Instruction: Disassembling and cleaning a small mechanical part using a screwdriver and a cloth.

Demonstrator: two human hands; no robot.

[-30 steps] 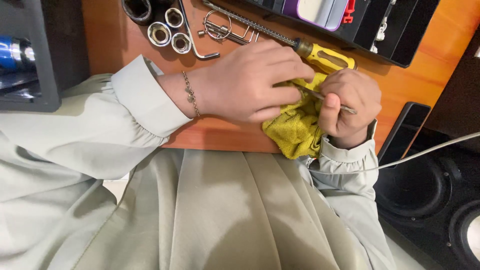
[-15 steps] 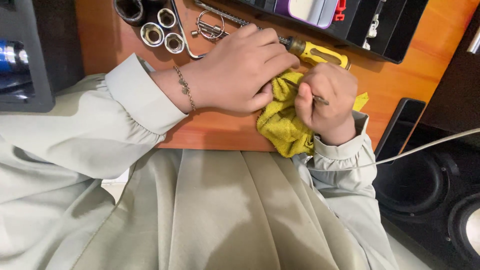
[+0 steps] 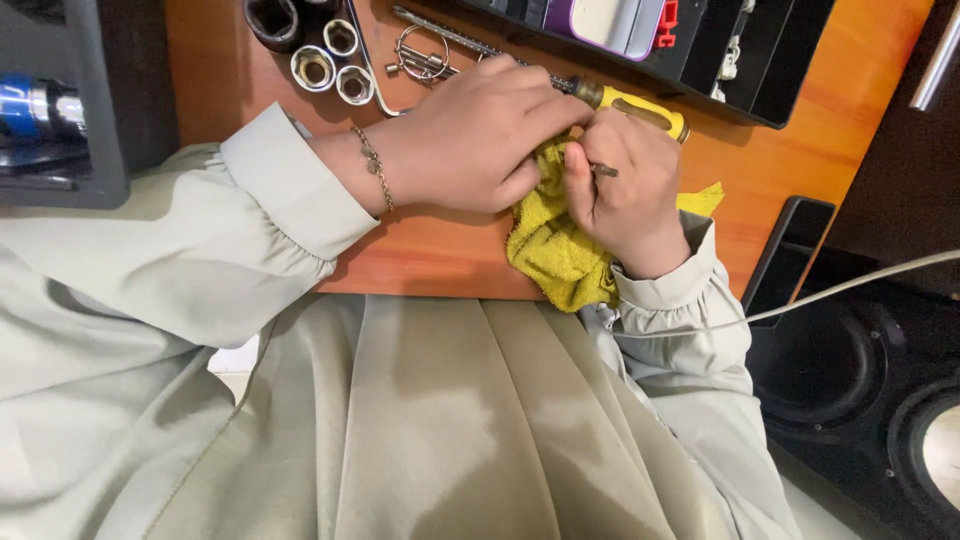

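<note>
My left hand [image 3: 470, 140], with a thin bracelet at the wrist, is closed over a yellow cloth [image 3: 555, 250] on the orange wooden table [image 3: 430, 255]. My right hand [image 3: 625, 185] grips the cloth together with a thin metal piece [image 3: 604, 171] that sticks out between the fingers. Just behind both hands lies a yellow-handled screwdriver [image 3: 635, 107] with a long metal shaft. The cloth hangs over the table's near edge.
Several metal sockets [image 3: 325, 60] and a wire ring clip [image 3: 415, 60] lie at the back left. A black tool tray [image 3: 700, 50] runs along the back. A dark phone [image 3: 790, 255] sits right, a grey case [image 3: 60, 110] left, speakers [image 3: 870, 380] and a white cable [image 3: 850, 285] lower right.
Both hands and the yellow cloth have slid left and slightly back, closer to the screwdriver. The right hand has turned, its fist more upright around the cloth.
</note>
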